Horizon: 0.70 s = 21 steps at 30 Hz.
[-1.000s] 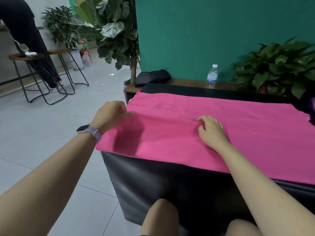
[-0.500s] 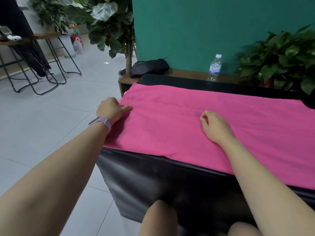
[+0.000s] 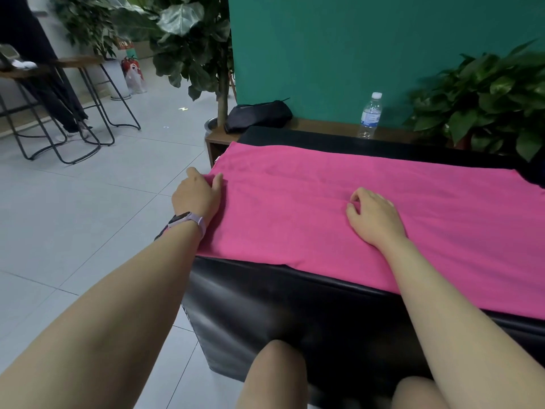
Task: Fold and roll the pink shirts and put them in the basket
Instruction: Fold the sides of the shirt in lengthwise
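A pink shirt [image 3: 309, 184], folded into a long flat band, lies across the top of a black padded bench [image 3: 265, 305]. My left hand [image 3: 198, 193], with a lilac watch on the wrist, grips the shirt's left end, fingers curled round the edge of the cloth. Near the middle of the band, my right hand [image 3: 373, 215] rests on the shirt with its fingers bent down into the fabric. No basket is in view.
A water bottle [image 3: 370, 115] and a black pouch [image 3: 258, 115] sit on a low wooden shelf behind the bench. Potted plants stand at the right [image 3: 486, 95] and behind the left end [image 3: 188, 42]. Metal stools [image 3: 73, 113] stand on the tiled floor to the left.
My left hand has slid along the shirt's left end towards the far corner and closed on the edge. The right hand has stayed near the middle. The camera view shifted slightly.
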{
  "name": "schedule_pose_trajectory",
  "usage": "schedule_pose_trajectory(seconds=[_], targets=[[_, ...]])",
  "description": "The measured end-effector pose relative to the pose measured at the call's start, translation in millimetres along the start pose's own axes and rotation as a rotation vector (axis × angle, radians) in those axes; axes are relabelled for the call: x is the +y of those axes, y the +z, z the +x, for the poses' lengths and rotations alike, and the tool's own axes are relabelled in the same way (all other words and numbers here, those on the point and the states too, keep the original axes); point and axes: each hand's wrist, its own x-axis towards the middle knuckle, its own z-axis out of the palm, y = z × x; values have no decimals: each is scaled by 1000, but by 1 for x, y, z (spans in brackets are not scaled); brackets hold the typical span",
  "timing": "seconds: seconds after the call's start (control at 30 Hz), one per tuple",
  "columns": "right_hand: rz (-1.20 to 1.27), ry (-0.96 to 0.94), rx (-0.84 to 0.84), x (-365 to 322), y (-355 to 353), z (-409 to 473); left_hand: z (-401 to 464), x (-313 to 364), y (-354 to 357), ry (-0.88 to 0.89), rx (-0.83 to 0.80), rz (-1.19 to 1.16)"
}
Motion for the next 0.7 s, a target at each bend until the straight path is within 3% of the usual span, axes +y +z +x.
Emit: schedule_pose_trajectory(seconds=[0.27,0.43,0.6,0.7], targets=[[60,-9,8,3,-2,-16,-19,-20,-8,-47,68,-6],[-35,30,39,0,-3,-17,-21,-25,-10,-80,60,-97],[-74,13,63,-4,-6,-20,-26,-29,-17,88,27,-213],[-37,-6,65,-5,-9,-24,-30,-26,-21,70,35,-213]])
